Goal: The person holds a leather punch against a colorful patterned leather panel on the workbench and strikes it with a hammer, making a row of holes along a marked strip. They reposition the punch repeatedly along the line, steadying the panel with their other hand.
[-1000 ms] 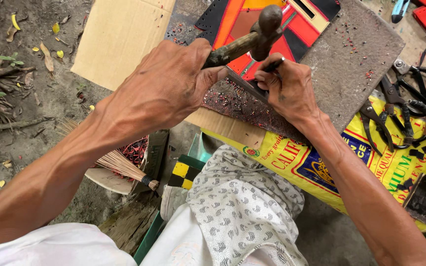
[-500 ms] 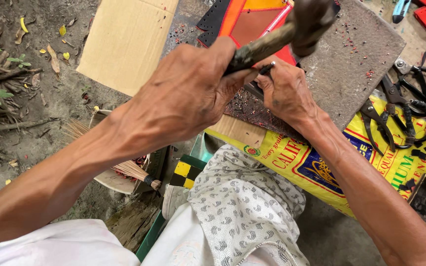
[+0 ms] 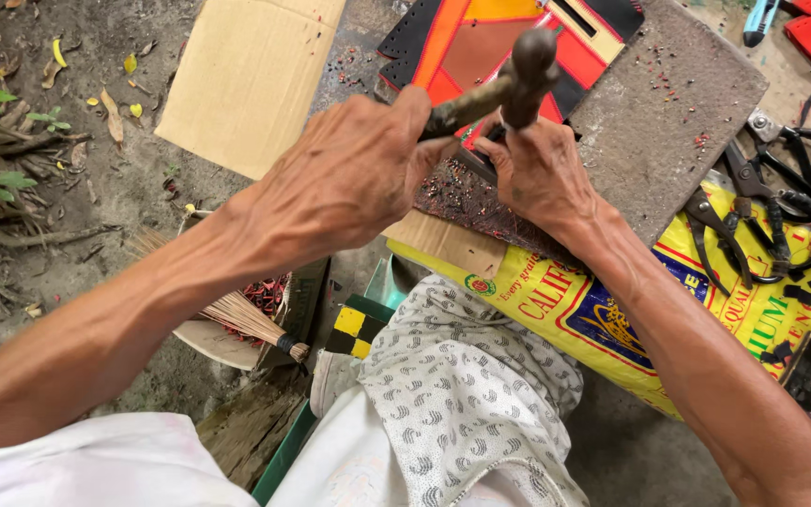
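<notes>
My left hand [image 3: 349, 174] grips the wooden handle of a hammer [image 3: 527, 70], whose dark metal head sits right above my right hand [image 3: 542, 174]. That hand is closed around a small dark punch tool [image 3: 492, 139], mostly hidden by fingers and hammer head. The tool stands on a dark speckled sheet [image 3: 462, 202] lying on a grey slab [image 3: 668, 122]. An orange, red and black patterned piece [image 3: 481, 38] lies just beyond.
A yellow printed sack [image 3: 612, 310] lies under the slab. Black-handled scissors and pliers [image 3: 772, 207] rest at right. Cardboard [image 3: 246, 75] lies on the dirt at the back left, a small broom [image 3: 237, 314] at left, patterned cloth [image 3: 462, 385] on my lap.
The hammer head swung up and to the right, then came down onto the tool in my right hand. My right hand stayed in place.
</notes>
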The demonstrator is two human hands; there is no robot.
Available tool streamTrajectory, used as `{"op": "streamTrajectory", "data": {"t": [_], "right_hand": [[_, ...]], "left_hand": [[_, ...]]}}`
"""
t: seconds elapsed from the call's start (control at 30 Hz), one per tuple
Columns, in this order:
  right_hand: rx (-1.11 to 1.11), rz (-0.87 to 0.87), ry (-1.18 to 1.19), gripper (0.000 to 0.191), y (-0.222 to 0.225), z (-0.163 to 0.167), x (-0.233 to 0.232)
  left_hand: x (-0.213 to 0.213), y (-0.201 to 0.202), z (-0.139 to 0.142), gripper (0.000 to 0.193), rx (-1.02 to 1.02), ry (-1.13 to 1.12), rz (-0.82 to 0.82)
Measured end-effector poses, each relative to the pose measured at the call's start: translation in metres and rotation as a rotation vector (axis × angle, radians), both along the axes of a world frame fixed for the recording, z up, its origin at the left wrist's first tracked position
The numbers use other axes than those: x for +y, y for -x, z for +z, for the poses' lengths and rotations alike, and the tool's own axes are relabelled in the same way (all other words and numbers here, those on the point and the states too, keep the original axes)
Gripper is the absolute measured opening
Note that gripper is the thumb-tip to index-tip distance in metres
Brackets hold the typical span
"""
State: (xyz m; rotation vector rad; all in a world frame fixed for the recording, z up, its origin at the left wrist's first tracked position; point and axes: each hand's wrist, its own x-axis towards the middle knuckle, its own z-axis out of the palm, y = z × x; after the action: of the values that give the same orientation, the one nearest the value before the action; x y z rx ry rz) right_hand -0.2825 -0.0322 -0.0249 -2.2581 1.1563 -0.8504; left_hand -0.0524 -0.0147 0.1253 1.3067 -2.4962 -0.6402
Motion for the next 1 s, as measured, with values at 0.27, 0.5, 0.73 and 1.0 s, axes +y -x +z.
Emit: {"op": "streamTrajectory", "data": {"t": [0.27,0.5,0.73,1.0], "right_hand": [[-0.035,0.000,0.050,0.015,0.002,-0.003,-0.001],[0.009,-0.023,0.028,0.013,0.000,-0.004,0.002],[0.020,-0.084,-0.001,0.016,-0.003,-0.002,0.000],[-0.070,-0.053,0.029,0.014,-0.001,-0.001,0.005]], "left_hand": [[0.000,-0.003,-0.008,0.032,-0.024,-0.052,0.003],[0.001,0.000,0.025,0.031,0.313,0.125,-0.030],[-0.005,0.009,0.016,0.035,0.084,-0.158,0.069],[-0.009,-0.024,-0.050,0.035,-0.048,-0.212,0.165]]}}
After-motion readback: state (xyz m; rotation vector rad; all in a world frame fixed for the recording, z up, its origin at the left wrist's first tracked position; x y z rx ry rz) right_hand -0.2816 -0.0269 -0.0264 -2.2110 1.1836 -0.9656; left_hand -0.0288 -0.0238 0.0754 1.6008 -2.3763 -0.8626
